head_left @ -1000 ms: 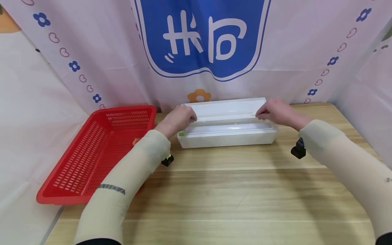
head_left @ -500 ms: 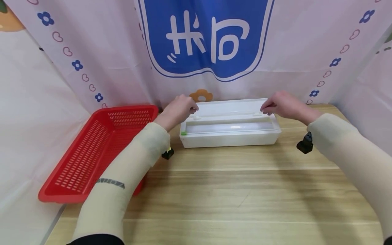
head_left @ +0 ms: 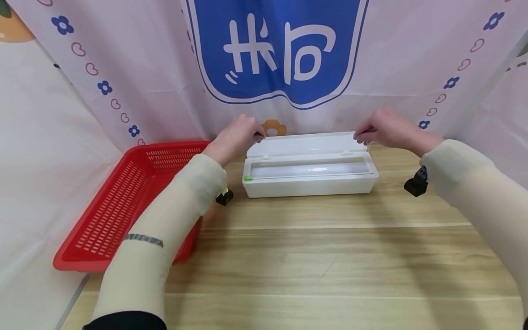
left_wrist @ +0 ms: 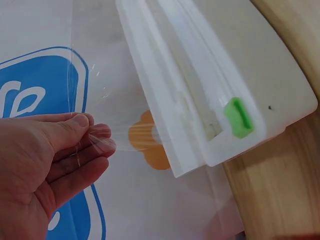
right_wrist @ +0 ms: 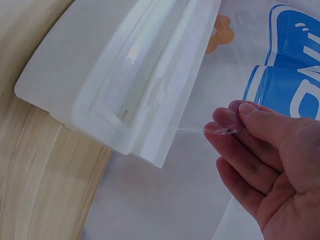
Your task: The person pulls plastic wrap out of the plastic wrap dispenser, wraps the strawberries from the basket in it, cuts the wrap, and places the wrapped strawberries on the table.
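A white cling film dispenser box stands at the back of the table, its lid tipped back. Inside lies a pale roll, and a green slide cutter sits at its left end. Clear cling film stretches from the box up to both hands. My left hand pinches one corner between thumb and forefinger, above the box's left end. The other corner is pinched by my right hand, above the right end. In both wrist views the remaining fingers are loosely bent beneath the film.
A red plastic basket with slotted walls stands at the left, partly behind my left forearm. A printed cloth hangs right behind the box. The wooden tabletop stretches in front of it.
Both hands have risen and moved back from the box opening to above the lid, drawing film with them. My right hand has also shifted a little to the right.
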Motion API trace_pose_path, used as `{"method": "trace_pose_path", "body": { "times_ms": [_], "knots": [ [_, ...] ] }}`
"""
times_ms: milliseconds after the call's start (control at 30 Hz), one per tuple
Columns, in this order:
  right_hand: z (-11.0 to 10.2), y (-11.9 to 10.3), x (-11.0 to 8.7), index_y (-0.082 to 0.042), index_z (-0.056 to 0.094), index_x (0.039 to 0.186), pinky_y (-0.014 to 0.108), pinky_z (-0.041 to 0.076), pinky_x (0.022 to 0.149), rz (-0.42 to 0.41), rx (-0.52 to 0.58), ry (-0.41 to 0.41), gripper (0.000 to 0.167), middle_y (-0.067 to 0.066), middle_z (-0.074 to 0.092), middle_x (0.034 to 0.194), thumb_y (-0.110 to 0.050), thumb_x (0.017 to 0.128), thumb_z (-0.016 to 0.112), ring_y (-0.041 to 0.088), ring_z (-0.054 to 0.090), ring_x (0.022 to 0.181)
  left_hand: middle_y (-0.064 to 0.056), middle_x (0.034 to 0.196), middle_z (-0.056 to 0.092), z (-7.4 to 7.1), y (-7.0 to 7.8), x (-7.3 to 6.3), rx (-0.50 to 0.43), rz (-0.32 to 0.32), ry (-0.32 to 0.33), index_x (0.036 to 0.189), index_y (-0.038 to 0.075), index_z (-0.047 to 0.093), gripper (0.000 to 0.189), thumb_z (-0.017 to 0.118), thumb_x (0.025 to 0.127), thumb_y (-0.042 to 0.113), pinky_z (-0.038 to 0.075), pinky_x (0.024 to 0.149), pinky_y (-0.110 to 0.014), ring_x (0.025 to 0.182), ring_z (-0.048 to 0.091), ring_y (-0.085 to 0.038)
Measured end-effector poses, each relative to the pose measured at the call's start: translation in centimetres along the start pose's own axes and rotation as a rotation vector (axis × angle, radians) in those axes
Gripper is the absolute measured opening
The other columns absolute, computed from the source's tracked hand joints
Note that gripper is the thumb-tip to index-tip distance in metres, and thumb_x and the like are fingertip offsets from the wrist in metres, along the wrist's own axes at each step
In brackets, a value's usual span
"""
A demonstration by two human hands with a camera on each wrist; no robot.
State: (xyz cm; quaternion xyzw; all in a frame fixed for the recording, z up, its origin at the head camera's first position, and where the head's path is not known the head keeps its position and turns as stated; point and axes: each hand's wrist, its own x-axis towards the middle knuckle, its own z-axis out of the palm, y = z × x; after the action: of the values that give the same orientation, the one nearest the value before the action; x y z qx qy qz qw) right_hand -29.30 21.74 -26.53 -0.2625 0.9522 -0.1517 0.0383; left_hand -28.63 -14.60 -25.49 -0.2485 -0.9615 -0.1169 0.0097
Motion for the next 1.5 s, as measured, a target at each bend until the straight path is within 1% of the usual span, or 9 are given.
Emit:
{"method": "trace_pose_path", "body": {
  "times_ms": [167, 367, 533, 767, 1100, 1267, 1333, 1400, 1500],
  "knots": [
    [-1.0, -0.1, -0.1, -0.003, 0.076, 0.105, 0.043, 0.059, 0.081, -0.022, -0.001, 0.008, 0.016, 0.012, 0.077, 0.093, -0.007, 0.093, 0.066, 0.020, 0.072, 0.080, -0.009, 0.101, 0.074, -1.0, 0.1, 0.2, 0.018, 0.027, 0.006, 0.104, 0.009, 0.078, 0.020, 0.061, 0.095, 0.002, 0.056, 0.089, -0.034, 0.089, 0.063, -0.021],
    [-2.2, -0.5, 0.0, -0.005, 0.076, 0.106, 0.043, 0.058, 0.083, -0.007, -0.021, -0.017, 0.017, 0.009, 0.077, 0.092, -0.008, 0.094, 0.065, 0.018, 0.070, 0.082, -0.011, 0.091, 0.072, -2.2, 0.1, 0.4, 0.003, 0.056, 0.001, 0.094, 0.008, 0.077, 0.020, 0.058, 0.095, 0.000, 0.055, 0.083, -0.033, 0.081, 0.059, -0.023],
    [-3.1, -1.0, 0.1, -0.005, 0.076, 0.107, 0.044, 0.058, 0.083, -0.006, -0.040, -0.018, 0.017, 0.010, 0.077, 0.093, -0.008, 0.094, 0.065, 0.020, 0.070, 0.084, -0.009, 0.092, 0.073, -3.3, 0.4, 0.2, -0.021, 0.034, -0.016, 0.098, 0.010, 0.078, 0.018, 0.061, 0.096, 0.005, 0.057, 0.087, -0.034, 0.083, 0.061, -0.023],
    [-4.4, -1.5, 0.2, -0.003, 0.074, 0.111, 0.044, 0.058, 0.084, -0.014, -0.057, -0.008, 0.020, 0.012, 0.076, 0.096, -0.008, 0.095, 0.064, 0.022, 0.071, 0.087, -0.011, 0.104, 0.074, -4.8, 0.8, 0.2, -0.010, 0.023, -0.036, 0.108, 0.008, 0.076, 0.018, 0.063, 0.096, 0.008, 0.058, 0.091, -0.036, 0.089, 0.064, -0.024],
    [-6.3, -1.9, 0.1, -0.001, 0.074, 0.109, 0.044, 0.059, 0.083, -0.051, -0.114, 0.039, 0.019, 0.015, 0.076, 0.096, -0.007, 0.095, 0.064, 0.023, 0.072, 0.086, -0.010, 0.103, 0.073, -6.9, 1.5, 0.3, -0.017, -0.005, -0.032, 0.112, 0.009, 0.075, 0.020, 0.061, 0.097, 0.011, 0.058, 0.090, -0.035, 0.090, 0.063, -0.024],
    [-7.2, -2.1, 0.0, -0.002, 0.074, 0.111, 0.044, 0.058, 0.084, -0.034, -0.117, 0.045, 0.020, 0.016, 0.076, 0.099, -0.008, 0.095, 0.064, 0.024, 0.072, 0.087, -0.011, 0.105, 0.073, -7.7, 1.7, 0.2, -0.008, 0.003, -0.023, 0.113, 0.008, 0.074, 0.021, 0.061, 0.098, 0.012, 0.057, 0.094, -0.037, 0.092, 0.065, -0.023],
    [-7.5, -2.2, 0.0, -0.001, 0.073, 0.112, 0.045, 0.058, 0.086, -0.030, -0.117, 0.051, 0.020, 0.017, 0.076, 0.099, -0.008, 0.096, 0.063, 0.025, 0.072, 0.089, -0.012, 0.105, 0.073, -7.9, 1.7, 0.2, -0.005, 0.015, -0.007, 0.113, 0.007, 0.074, 0.021, 0.061, 0.097, 0.012, 0.049, 0.107, -0.040, 0.092, 0.067, -0.023],
    [-7.8, -2.3, 0.0, -0.001, 0.073, 0.112, 0.043, 0.059, 0.085, -0.032, -0.127, 0.064, 0.020, 0.017, 0.076, 0.100, -0.007, 0.096, 0.063, 0.026, 0.072, 0.089, -0.012, 0.105, 0.074, -8.2, 1.7, 0.1, -0.005, 0.027, 0.008, 0.113, 0.006, 0.074, 0.021, 0.062, 0.097, 0.012, 0.049, 0.107, -0.041, 0.092, 0.068, -0.023],
    [-8.2, -2.4, -0.1, -0.001, 0.073, 0.113, 0.044, 0.058, 0.086, -0.030, -0.135, 0.077, 0.021, 0.019, 0.075, 0.101, -0.008, 0.096, 0.062, 0.028, 0.072, 0.092, -0.013, 0.104, 0.074, -8.6, 1.8, 0.0, -0.002, 0.043, 0.032, 0.112, 0.006, 0.075, 0.021, 0.062, 0.097, 0.012, 0.051, 0.104, -0.040, 0.091, 0.068, -0.023]
  ]
}}
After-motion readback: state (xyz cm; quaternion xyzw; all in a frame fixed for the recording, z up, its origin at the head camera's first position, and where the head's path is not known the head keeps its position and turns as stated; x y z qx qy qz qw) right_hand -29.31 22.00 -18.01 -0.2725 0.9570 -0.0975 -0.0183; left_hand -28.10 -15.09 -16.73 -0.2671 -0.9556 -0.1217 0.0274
